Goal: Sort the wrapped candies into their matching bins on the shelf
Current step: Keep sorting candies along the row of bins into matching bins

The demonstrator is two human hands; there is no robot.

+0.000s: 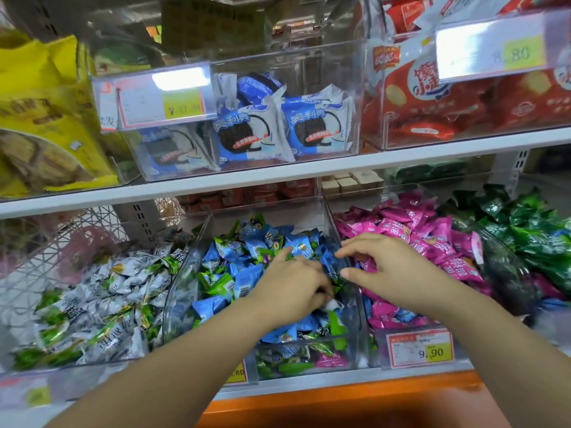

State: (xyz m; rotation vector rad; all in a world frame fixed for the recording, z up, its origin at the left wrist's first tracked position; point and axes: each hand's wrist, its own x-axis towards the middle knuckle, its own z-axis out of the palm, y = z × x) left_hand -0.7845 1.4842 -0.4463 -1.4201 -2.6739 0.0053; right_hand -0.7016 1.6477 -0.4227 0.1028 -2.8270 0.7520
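1 white candy [334, 304], seemingly misplaced among blue candies [247, 277], is pinched by the left hand [292, 285]; the right hand [389, 267] is held open.

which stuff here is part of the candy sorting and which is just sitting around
In the job: left hand and right hand; mixed blue and green candies in the middle bin; white-green candies; pink candies; dark green candies.

Just lying about: cookie packs, red packs and yellow bags on the upper shelf; price tags.
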